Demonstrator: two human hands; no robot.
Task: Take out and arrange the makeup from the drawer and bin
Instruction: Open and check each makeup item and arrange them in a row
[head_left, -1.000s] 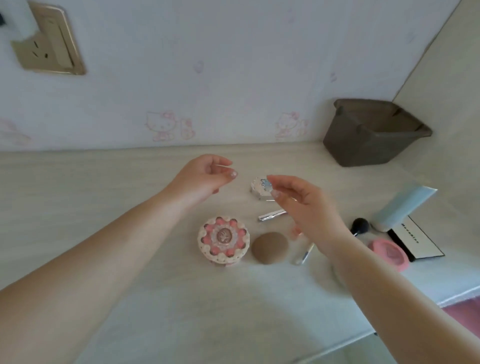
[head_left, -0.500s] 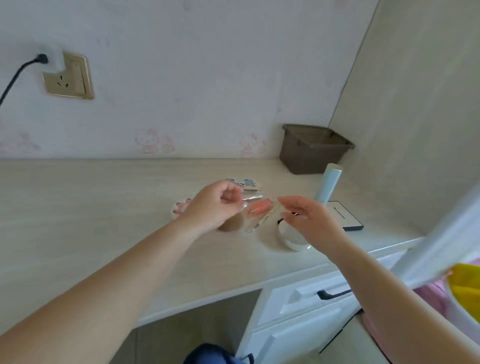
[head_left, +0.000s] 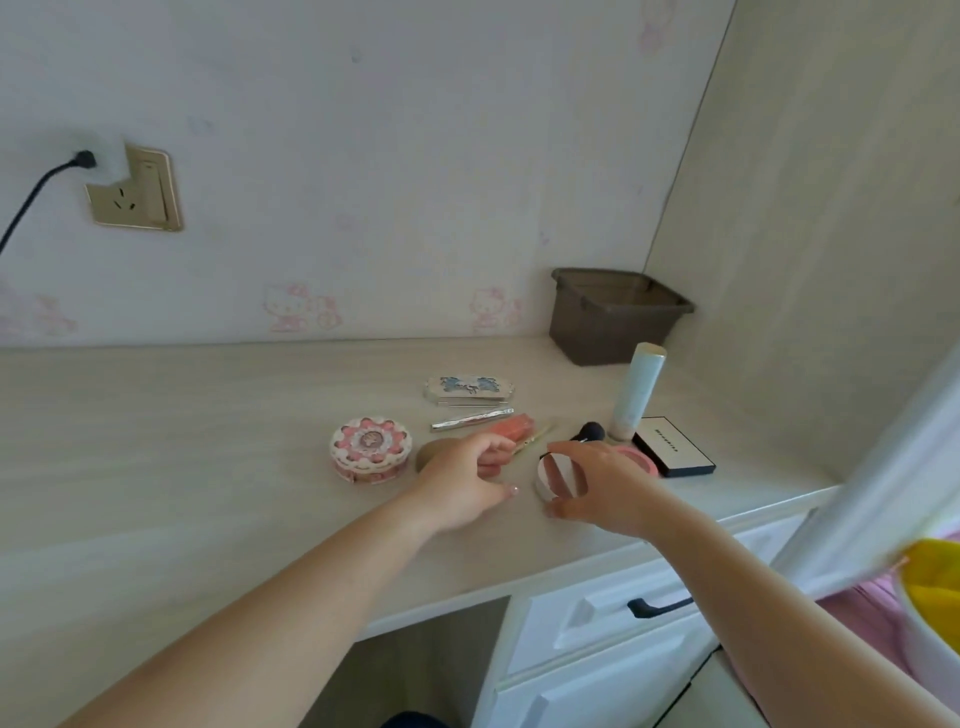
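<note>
Brown sponge (head_left: 430, 451) mostly behind left hand (head_left: 470, 486). White round compact (head_left: 557, 478) partly covered by right hand (head_left: 605, 486); pink compact (head_left: 644, 461) only sliver visible. Brush (head_left: 591, 431) handle hidden. Black palette (head_left: 674, 447) lettering too small to read. Bin (head_left: 615, 317) interior unseen (low angle). Yellow item (head_left: 935, 571) cut by right edge.

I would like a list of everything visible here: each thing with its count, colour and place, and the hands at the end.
bin: 1, brown, back right corner
tube: 1, pale blue, upright beside bin
box: 1, black, right
round case: 1, pink-white, left of centre
flat case: 1, white-blue, back
silver stick: 1, centre
white compact: 1, under right hand
drawer: 1, white, shut
socket: 1, gold, wall
left hand: holds pink item
right hand: grips white compact
</note>
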